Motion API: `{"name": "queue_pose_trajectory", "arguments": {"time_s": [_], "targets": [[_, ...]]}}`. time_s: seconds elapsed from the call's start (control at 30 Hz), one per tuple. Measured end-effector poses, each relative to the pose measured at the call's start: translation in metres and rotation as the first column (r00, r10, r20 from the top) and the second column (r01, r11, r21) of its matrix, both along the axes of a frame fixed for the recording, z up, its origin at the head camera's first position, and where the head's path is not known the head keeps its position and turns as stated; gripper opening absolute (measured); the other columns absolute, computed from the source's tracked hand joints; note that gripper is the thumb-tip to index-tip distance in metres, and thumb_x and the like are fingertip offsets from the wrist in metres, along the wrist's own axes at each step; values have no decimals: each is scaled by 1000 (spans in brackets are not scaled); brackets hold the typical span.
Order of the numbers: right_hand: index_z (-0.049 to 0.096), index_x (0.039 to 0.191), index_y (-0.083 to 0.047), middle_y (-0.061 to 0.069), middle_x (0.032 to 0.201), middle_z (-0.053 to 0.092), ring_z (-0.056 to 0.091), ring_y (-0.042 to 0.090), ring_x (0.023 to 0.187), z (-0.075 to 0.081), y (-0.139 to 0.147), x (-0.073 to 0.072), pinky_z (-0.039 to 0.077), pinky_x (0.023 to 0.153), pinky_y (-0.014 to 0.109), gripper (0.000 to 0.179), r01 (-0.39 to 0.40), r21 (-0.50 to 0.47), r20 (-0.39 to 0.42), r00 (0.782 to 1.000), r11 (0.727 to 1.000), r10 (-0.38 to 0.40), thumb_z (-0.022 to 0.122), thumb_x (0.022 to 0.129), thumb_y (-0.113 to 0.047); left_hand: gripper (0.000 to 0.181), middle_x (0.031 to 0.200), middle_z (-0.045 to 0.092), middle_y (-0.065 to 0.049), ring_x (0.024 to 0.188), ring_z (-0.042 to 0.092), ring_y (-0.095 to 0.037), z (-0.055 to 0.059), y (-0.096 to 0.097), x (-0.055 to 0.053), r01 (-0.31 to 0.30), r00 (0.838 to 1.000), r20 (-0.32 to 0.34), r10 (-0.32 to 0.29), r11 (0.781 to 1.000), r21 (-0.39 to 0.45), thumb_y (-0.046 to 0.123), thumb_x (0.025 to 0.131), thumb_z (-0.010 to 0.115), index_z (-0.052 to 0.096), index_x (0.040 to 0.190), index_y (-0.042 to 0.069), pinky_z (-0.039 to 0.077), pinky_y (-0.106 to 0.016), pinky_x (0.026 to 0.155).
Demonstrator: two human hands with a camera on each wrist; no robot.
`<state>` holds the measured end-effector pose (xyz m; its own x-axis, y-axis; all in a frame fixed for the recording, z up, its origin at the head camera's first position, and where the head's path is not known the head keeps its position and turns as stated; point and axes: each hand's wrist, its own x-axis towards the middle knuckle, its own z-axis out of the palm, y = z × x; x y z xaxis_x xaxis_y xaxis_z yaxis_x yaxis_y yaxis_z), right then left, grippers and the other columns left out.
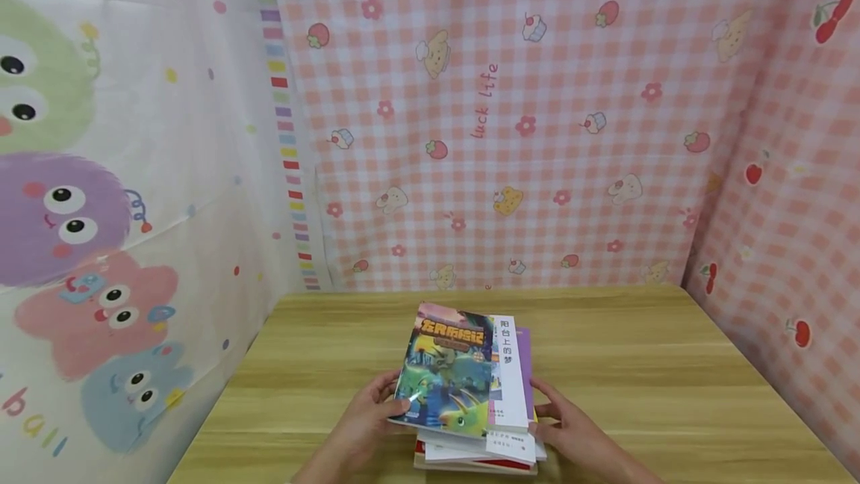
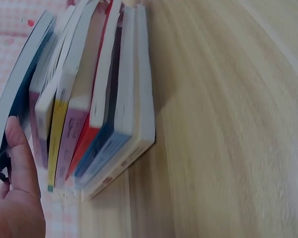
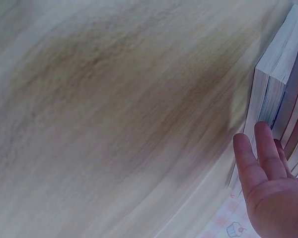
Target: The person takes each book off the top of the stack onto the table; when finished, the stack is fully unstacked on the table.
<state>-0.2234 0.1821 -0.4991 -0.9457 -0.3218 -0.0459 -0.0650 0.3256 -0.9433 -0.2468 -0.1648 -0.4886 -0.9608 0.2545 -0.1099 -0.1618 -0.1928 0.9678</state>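
A picture book (image 1: 446, 376) with a colourful dinosaur cover lies tilted over the top of a stack of books (image 1: 473, 463). My left hand (image 1: 368, 424) grips its left edge, thumb on the cover and fingers underneath. In the left wrist view that book (image 2: 21, 79) stands apart from the stack at the hand's side. Beneath it shows a white book (image 1: 512, 387) with a vertical title, then a purple cover (image 1: 526, 361). Against the stack's right side rests my right hand (image 1: 571, 424); its fingers lie fairly straight along the book edges in the right wrist view.
The stack stands near the front of a wood-grain table (image 1: 631, 364). Behind it hangs a pink checked cloth (image 1: 497, 170), with a cartoon-print cloth (image 1: 201, 170) at the left and another checked cloth (image 1: 793, 193) at the right.
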Motion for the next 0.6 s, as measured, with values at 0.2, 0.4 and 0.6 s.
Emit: {"name": "queue_pose_trajectory", "arguments": {"time_s": [0.2,0.4,0.6], "targets": [[21,154,5,32,125,58,62,35,103,0,1,2,48,84,38,76,-9,-28,-2,1000,1000,9,66,95,-12,63,123,54,-9,93,63,-19,5,-20,-6,-45,999,-10,46,998,40,-1,94,61,30,149,-5,57,-36,79],[21,154,4,30,124,59,62,34,103,-1,1,2,48,84,38,76,-4,-27,-2,1000,1000,4,66,95,-13,58,116,54,-6,92,62,-17,14,-44,-16,-136,991,7,136,988,69,-5,96,55,30,149,0,56,-31,75],[22,154,4,30,124,59,62,34,103,-2,1,3,48,85,38,76,-8,-29,-12,1000,1000,8,67,95,-13,58,111,55,-4,90,63,-15,18,-72,-28,-227,974,11,227,973,47,-7,97,51,29,150,2,57,-30,75]]}}
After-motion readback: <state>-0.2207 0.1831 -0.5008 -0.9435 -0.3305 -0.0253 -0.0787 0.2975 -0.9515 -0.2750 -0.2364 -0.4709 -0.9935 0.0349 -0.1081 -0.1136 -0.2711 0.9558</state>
